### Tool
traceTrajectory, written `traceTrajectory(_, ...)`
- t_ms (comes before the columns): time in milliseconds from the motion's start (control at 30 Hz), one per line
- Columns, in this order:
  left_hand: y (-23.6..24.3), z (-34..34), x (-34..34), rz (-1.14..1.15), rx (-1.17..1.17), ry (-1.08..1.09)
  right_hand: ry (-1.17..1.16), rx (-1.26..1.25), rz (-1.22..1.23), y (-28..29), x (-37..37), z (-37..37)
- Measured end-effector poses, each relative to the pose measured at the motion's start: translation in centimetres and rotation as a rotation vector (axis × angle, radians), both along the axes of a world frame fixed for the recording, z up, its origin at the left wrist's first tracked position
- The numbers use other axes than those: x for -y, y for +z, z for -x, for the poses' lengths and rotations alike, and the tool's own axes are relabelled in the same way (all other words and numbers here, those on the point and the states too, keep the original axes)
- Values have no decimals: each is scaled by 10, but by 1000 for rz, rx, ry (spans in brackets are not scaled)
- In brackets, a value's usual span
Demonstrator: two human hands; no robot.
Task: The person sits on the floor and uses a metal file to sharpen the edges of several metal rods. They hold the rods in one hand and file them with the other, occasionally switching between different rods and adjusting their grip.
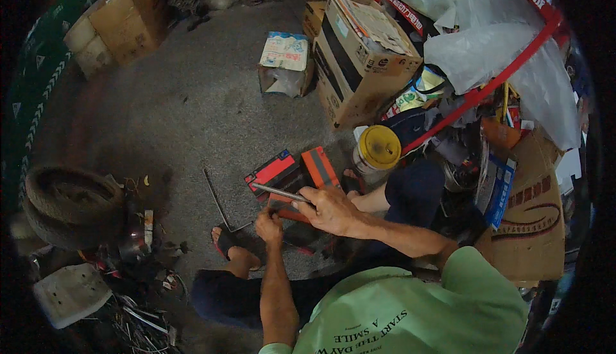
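Note:
My right hand [330,211] is wrapped round a thin grey metal rod [277,192], which points left above several small boxes on the floor. My left hand [269,226] is closed just below the rod, close to an orange and grey box [287,208]. What its fingers hold, if anything, is hidden. A red and black box [273,169] lies beyond the hands, with an orange box with a grey band [320,167] to its right. On the floor to the left lies a long, thin L-shaped metal bar [216,197], its bent end near my sandalled foot.
Worn tyres [74,206] and a heap of scrap metal [138,322] lie at the left. A yellow-lidded bucket [378,147] stands right of the boxes. Farther off are a small open carton [284,65], a tall cardboard box [366,59] and a red bar [487,91].

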State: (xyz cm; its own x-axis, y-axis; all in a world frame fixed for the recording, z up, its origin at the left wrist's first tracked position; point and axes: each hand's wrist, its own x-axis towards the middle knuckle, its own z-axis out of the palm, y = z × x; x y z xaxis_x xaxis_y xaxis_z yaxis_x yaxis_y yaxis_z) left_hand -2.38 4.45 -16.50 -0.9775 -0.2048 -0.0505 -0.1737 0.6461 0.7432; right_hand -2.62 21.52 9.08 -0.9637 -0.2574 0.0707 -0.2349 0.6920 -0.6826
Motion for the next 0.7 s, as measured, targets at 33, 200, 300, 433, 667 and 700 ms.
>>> traceTrajectory(33, -3, 0, 4, 20, 4, 23, 8, 2, 5, 2, 2, 1)
traceTrajectory(200, 15, -1, -2, -36, 24, 48, -52, 104, -6, 9, 1, 1)
traceTrajectory(300, 14, -3, 1, -71, -51, -5, -101, 145, 3, 14, -8, -1)
traceTrajectory(433, 9, -4, 0, -45, -67, -74, -202, 168, 53, 15, -35, -10)
traceTrajectory(667, -19, -14, 4, 38, 77, -14, -275, 266, 108, 23, -68, -33)
traceTrajectory(700, -6, -13, 2, 20, 129, 3, -239, 259, 119, 19, -76, -40)
